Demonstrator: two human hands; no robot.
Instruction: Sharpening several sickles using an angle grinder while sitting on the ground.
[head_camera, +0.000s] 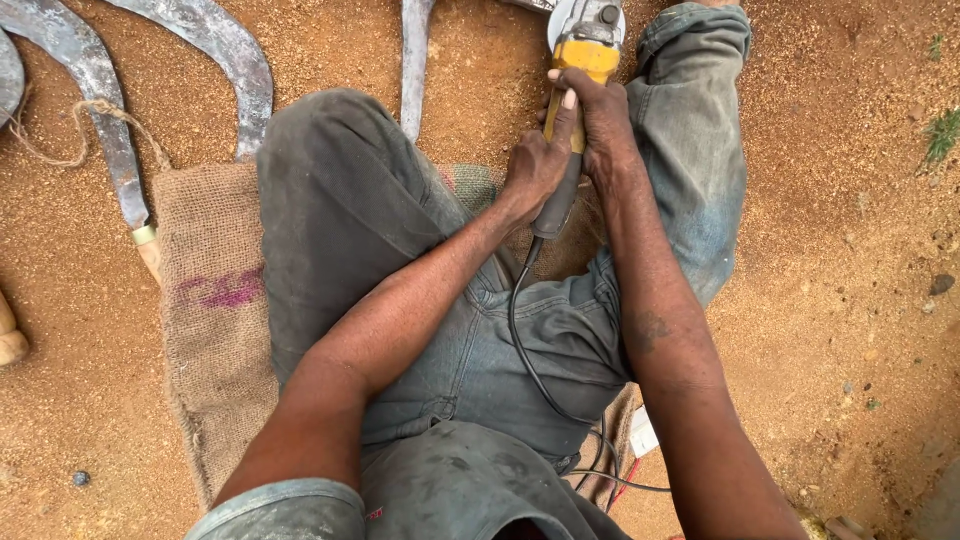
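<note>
I sit on the ground with both hands on a yellow and grey angle grinder (583, 52). My left hand (535, 165) wraps the grey rear handle from the left. Over the yellow body, closer to the disc guard, my right hand (600, 120) grips from the right. The grinder's head reaches the top edge, beside a straight metal blade (414, 60) lying between my legs. The black power cord (520, 340) runs from the handle down across my lap.
A burlap sack (205, 300) lies under me on sandy soil. Two curved steel sickle blades (95, 90) (235, 60) rest at the upper left, one tied with twine. A wooden handle (10, 335) pokes in at the left edge. A small stone (940, 284) sits at the right.
</note>
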